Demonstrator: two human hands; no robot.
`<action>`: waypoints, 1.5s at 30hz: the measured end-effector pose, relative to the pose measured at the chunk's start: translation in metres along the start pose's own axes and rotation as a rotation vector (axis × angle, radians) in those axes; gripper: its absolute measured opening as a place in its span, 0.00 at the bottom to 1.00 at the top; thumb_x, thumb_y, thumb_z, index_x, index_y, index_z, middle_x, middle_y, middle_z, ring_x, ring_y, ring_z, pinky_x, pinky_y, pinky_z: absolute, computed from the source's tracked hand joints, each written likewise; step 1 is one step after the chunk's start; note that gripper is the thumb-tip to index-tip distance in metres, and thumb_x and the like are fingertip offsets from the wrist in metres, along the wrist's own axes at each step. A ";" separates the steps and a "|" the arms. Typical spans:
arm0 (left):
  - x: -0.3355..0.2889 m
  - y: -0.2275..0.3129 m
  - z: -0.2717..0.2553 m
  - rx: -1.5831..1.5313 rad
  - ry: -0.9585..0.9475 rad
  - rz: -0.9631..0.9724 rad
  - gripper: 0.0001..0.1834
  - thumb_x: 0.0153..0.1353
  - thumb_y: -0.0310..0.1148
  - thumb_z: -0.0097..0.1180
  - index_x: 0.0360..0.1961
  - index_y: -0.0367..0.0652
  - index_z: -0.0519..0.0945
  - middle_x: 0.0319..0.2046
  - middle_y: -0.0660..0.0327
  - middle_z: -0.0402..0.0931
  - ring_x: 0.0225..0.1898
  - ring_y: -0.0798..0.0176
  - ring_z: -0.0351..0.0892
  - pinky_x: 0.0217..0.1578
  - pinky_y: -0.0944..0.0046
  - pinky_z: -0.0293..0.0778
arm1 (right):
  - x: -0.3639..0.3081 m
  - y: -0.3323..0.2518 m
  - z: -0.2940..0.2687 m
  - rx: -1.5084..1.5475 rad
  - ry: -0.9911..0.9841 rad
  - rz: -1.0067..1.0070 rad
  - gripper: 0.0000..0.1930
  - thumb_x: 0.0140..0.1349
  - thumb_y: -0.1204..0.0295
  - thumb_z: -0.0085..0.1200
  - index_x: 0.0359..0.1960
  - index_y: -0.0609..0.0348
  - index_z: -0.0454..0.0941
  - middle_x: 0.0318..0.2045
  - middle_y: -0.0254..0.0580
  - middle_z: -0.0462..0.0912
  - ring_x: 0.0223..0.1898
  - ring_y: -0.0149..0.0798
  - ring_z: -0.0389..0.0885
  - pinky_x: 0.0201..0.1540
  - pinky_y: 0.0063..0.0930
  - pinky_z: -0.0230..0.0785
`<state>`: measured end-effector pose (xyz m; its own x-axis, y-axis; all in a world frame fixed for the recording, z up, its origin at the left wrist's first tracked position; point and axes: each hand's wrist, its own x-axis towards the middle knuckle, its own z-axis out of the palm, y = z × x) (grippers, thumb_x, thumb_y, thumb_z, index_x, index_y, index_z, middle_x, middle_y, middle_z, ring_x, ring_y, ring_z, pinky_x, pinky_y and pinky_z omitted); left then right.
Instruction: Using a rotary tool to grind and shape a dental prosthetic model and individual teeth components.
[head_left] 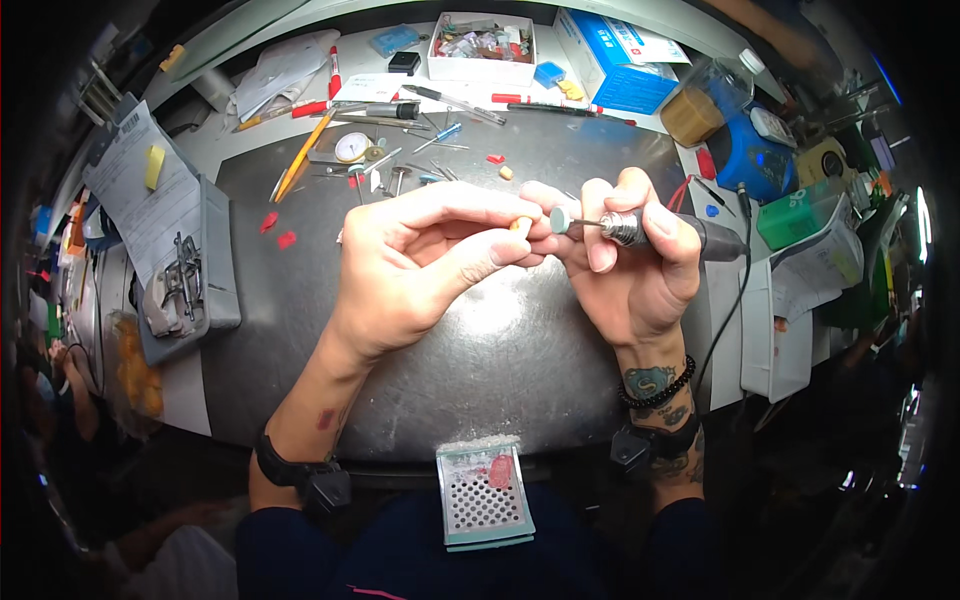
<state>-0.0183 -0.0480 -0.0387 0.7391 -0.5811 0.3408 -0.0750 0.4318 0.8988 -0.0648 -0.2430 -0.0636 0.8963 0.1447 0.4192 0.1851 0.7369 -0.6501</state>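
Over the middle of the dark metal work surface (480, 370), my left hand (410, 262) pinches a small yellowish piece (520, 226) that looks like a dental crown. Thumb and fingers hide much of it. My right hand (632, 275) is closed round a black rotary handpiece (705, 238) with a silver collar. On its thin shank sits a round green grinding wheel (560, 219), close beside the piece; whether they touch I cannot tell. Fingers of my right hand meet the left fingertips behind the wheel. Another small yellowish piece (506, 173) lies just beyond my hands.
Scattered burs (400, 178), a round dial gauge (352, 148) and pencils (302, 158) lie at the back left. A white box (482, 68) stands behind. A grey tray (215, 265) flanks the left; the handpiece cord (738, 290) hangs right. A perforated vent (487, 500) projects at the front edge.
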 end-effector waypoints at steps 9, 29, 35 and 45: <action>-0.002 0.001 0.001 0.002 -0.015 0.048 0.11 0.56 0.15 0.57 0.42 0.24 0.77 0.41 0.46 0.79 0.42 0.57 0.82 0.47 0.61 0.80 | -0.002 0.003 0.002 -0.010 0.034 0.038 0.11 0.64 0.65 0.42 0.41 0.59 0.70 0.25 0.45 0.74 0.61 0.57 0.66 0.59 0.46 0.67; -0.003 0.002 0.002 0.042 0.008 0.031 0.10 0.56 0.15 0.58 0.40 0.25 0.78 0.42 0.46 0.80 0.42 0.58 0.82 0.46 0.64 0.80 | -0.002 0.004 0.005 -0.027 0.083 0.046 0.11 0.66 0.64 0.42 0.39 0.58 0.72 0.23 0.42 0.73 0.56 0.52 0.71 0.55 0.39 0.70; -0.004 0.001 0.000 0.077 0.000 0.039 0.11 0.55 0.16 0.58 0.41 0.25 0.78 0.41 0.47 0.80 0.41 0.61 0.82 0.46 0.64 0.80 | -0.003 0.005 0.003 -0.017 0.066 0.046 0.11 0.66 0.64 0.41 0.39 0.58 0.72 0.23 0.42 0.73 0.56 0.51 0.72 0.56 0.40 0.70; 0.009 0.001 -0.028 0.881 -0.073 0.095 0.08 0.53 0.24 0.62 0.36 0.34 0.81 0.35 0.55 0.82 0.38 0.62 0.81 0.42 0.65 0.75 | 0.008 0.004 0.019 -0.374 0.395 0.023 0.10 0.66 0.71 0.49 0.45 0.62 0.71 0.30 0.41 0.78 0.42 0.39 0.82 0.44 0.32 0.77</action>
<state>0.0073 -0.0335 -0.0421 0.6611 -0.6254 0.4146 -0.6442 -0.1897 0.7410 -0.0647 -0.2267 -0.0509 0.9717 -0.1537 0.1791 0.2297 0.4413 -0.8675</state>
